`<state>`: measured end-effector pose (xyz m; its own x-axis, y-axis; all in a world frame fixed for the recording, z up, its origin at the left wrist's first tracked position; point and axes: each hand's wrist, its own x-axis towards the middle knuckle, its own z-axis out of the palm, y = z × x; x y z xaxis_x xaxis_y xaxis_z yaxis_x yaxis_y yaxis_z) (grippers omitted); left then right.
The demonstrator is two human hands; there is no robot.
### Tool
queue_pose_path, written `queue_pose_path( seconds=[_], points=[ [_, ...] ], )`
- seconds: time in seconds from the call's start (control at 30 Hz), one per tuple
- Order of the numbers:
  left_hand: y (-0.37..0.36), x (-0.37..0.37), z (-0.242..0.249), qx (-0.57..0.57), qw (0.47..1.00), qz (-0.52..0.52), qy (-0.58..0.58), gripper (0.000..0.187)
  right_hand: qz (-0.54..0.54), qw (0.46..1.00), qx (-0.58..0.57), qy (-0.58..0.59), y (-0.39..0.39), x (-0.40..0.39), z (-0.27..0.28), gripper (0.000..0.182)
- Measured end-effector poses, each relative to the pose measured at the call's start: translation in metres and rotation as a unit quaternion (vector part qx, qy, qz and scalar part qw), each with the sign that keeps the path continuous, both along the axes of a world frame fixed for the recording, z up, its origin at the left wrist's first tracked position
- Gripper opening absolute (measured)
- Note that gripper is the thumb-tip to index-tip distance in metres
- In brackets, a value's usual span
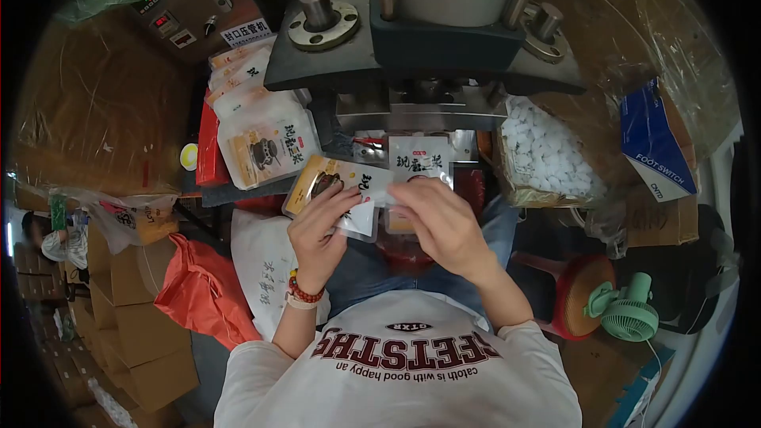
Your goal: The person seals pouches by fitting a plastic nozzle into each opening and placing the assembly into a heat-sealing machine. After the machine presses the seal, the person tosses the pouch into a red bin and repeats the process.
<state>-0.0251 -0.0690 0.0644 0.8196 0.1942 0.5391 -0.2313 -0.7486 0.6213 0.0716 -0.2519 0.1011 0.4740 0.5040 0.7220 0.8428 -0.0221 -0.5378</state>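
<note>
My left hand (319,235), with a beaded bracelet at the wrist, is wrapped round a printed pouch (337,175) in yellow and white. The right end of that pouch is pinched by my right hand (437,218), whose fingertips are closed on it. Another pouch (418,155) stands upright beneath the press, partly behind my right hand. Below my left fingers a further white pouch corner (358,219) shows. To the left, several filled-looking pouches (268,143) lie in an overlapping row beside a red box (209,143).
A press (444,45) with metal posts stands in front. White caps fill a box (547,150) on the right, near a blue-and-white carton (656,143). A green fan (630,316) and red stool (585,295) are at lower right. A red bag (208,289) lies lower left.
</note>
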Motion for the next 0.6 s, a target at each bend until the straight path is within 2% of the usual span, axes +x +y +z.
queue_pose_path(
  seconds=[0.03,0.07,0.13,0.2,0.27,0.3,0.33,0.4,0.43,0.47,0.53,0.57,0.6],
  points=[
    [-0.005,-0.001,0.005,0.022,1.0,0.005,-0.004,0.04,0.024,0.998,-0.046,-0.018,0.0,-0.002,-0.001,0.033],
    [-0.005,-0.001,0.01,0.022,1.0,0.006,-0.007,0.04,0.059,0.998,-0.019,-0.018,-0.003,-0.002,-0.002,0.033],
    [-0.006,-0.002,0.02,-0.04,0.994,-0.103,-0.015,0.04,0.076,0.997,0.009,-0.001,-0.011,-0.004,0.006,0.036],
    [-0.015,0.001,0.022,-0.043,0.992,-0.122,-0.008,0.035,0.089,0.995,0.036,0.019,-0.019,-0.003,0.009,0.038],
    [-0.024,0.012,-0.001,-0.17,0.976,-0.114,0.07,0.023,0.023,0.995,-0.031,0.09,-0.023,0.004,0.007,0.04],
    [-0.029,0.022,-0.017,-0.252,0.951,-0.123,0.132,0.018,-0.009,0.988,-0.07,0.14,-0.023,0.008,-0.001,0.044],
    [-0.034,0.029,-0.039,-0.254,0.951,-0.12,0.13,0.018,-0.055,0.987,-0.066,0.138,-0.024,0.013,-0.008,0.046],
    [-0.039,0.044,-0.069,-0.432,0.857,-0.097,0.264,0.024,-0.138,0.982,-0.051,0.114,-0.037,0.025,-0.011,0.045],
    [-0.044,0.051,-0.064,-0.513,0.814,-0.109,0.249,0.026,-0.175,0.976,-0.05,0.12,-0.05,0.032,-0.001,0.043],
    [-0.045,0.057,-0.058,-0.514,0.813,-0.109,0.249,0.026,-0.213,0.967,-0.051,0.128,-0.064,0.036,0.008,0.041],
    [-0.043,0.075,-0.048,-0.623,0.735,-0.106,0.244,0.025,-0.309,0.936,-0.073,0.152,-0.086,0.052,0.006,0.037],
    [-0.04,0.083,-0.049,-0.638,0.725,-0.1,0.24,0.024,-0.349,0.925,-0.096,0.115,-0.086,0.062,0.005,0.03],
    [-0.037,0.09,-0.051,-0.638,0.726,-0.096,0.237,0.024,-0.345,0.927,-0.095,0.115,-0.089,0.073,-0.012,0.03]
  ],
)
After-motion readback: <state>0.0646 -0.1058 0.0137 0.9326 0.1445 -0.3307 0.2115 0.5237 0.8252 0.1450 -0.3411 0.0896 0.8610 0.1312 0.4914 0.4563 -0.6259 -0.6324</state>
